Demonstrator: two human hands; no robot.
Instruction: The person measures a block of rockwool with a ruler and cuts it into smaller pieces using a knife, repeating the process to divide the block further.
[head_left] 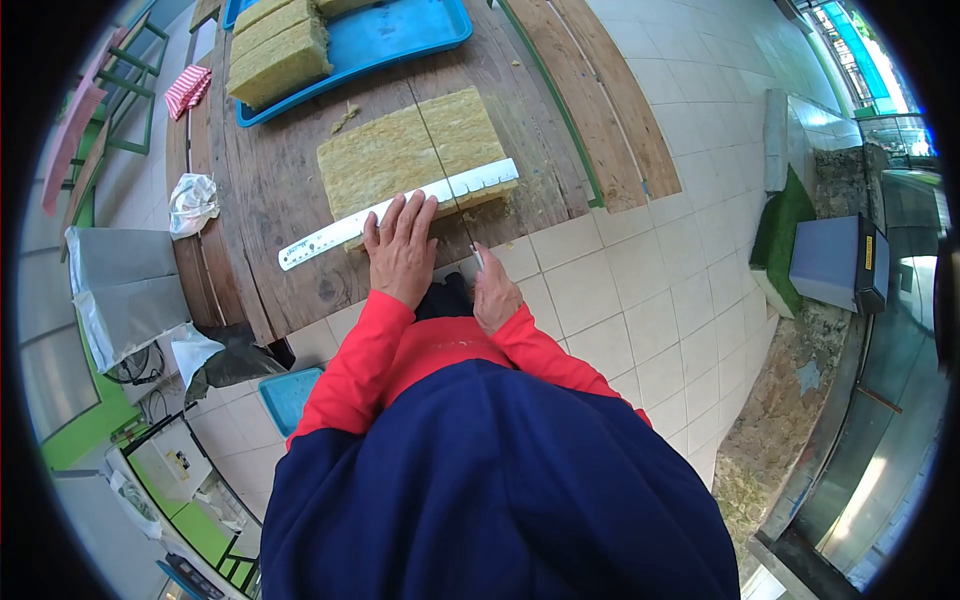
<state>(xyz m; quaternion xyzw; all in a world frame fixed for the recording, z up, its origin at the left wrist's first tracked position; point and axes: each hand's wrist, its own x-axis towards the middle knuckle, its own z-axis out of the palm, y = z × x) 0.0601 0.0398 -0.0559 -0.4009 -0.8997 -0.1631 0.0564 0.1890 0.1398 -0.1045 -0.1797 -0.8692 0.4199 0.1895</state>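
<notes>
Single head-worn fisheye view, looking steeply down and forward from above over own torso onto the wooden counter [280,190] close below, tiled floor [620,300] alongside.

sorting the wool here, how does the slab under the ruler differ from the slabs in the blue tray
The slab under the ruler lies alone and flat on the wooden table, pressed by the left hand; the tray slabs are narrower and packed side by side. Both are yellowish and fibrous.

Tiled workshop: plank workbench [290,200], insulation slabs [280,55].
</notes>
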